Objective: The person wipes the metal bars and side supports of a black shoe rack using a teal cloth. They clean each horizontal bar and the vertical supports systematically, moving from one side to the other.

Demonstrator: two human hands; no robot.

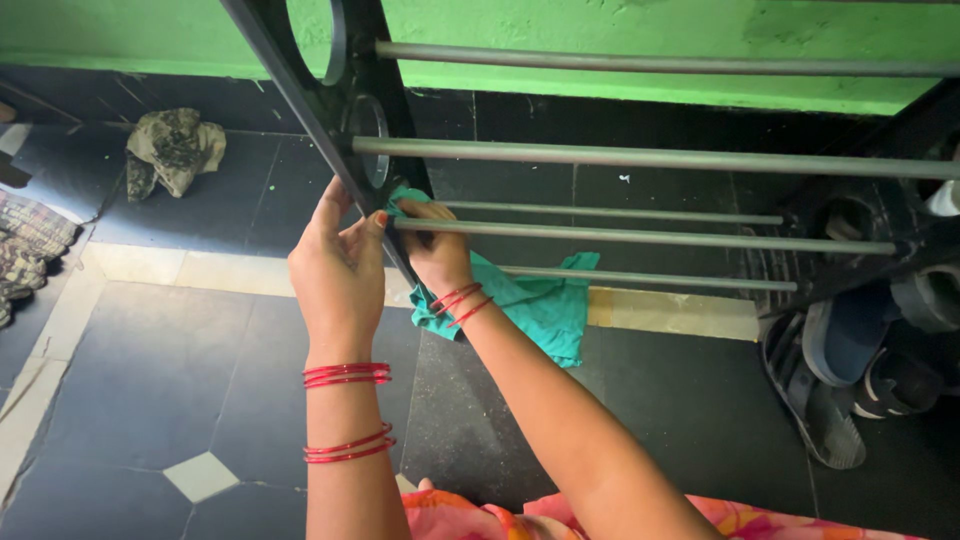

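Dark floor tiles [150, 370] lie below; right hand [435, 250] grips a teal cloth [545, 305] against the rack [620, 235], left hand [335, 265] seemingly half-open beside its frame.

Both forearms are bare, with no sleeves in view. The left arm carries two sets of thin red bangles [347, 375], one near the wrist and one further up. The right wrist wears a few thin red bangles [461, 301]. Below, a pink and orange patterned garment [470, 518] shows.
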